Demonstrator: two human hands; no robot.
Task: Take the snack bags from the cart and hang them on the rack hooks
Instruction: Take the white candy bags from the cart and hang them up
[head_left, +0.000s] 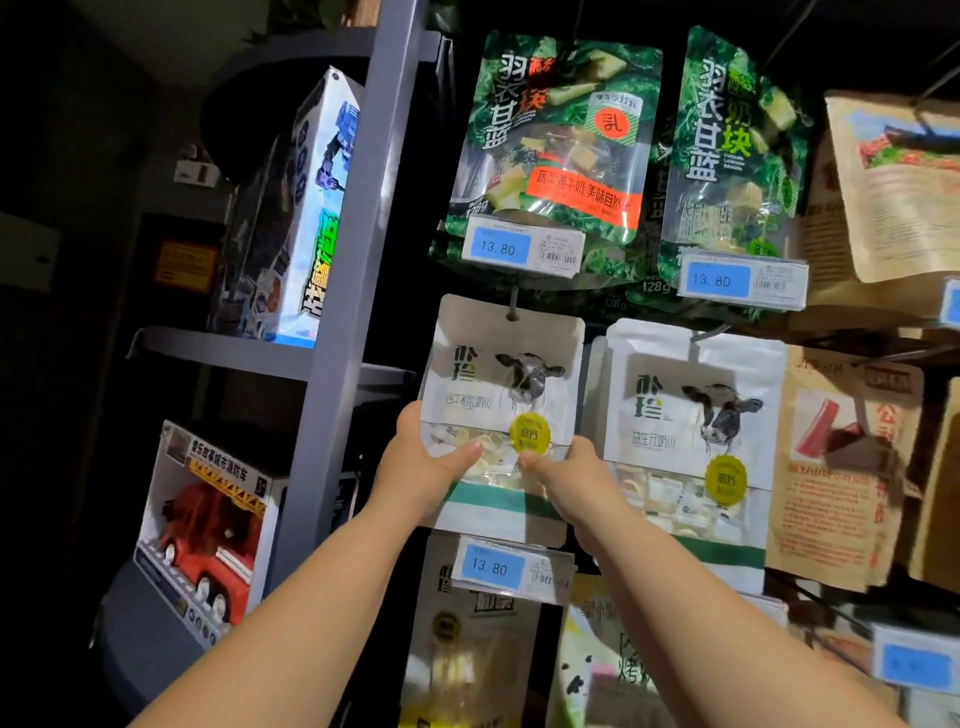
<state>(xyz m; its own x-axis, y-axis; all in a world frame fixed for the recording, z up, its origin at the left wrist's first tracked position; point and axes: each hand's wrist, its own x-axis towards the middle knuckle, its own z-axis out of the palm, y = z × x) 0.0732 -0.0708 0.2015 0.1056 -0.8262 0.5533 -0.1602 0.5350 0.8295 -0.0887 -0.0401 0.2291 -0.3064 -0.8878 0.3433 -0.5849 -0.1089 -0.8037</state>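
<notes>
A white snack bag (498, 374) printed with a cow and a yellow sticker hangs by its top hole on a rack hook (513, 306). My left hand (423, 462) grips its lower left edge, thumb across the clear window. My right hand (566, 473) grips its lower right edge, thumb pressing beside the sticker. More bags of the same kind (691, 415) hang on the hook to the right. The cart is out of view.
Green kale snack bags (556, 135) hang above, brown pouches (852, 467) to the right, more bags (467, 639) below. Blue 13.80 price tags (493, 566) stick out from the hook ends. A grey upright post (343, 291) and toy boxes (208, 525) stand at the left.
</notes>
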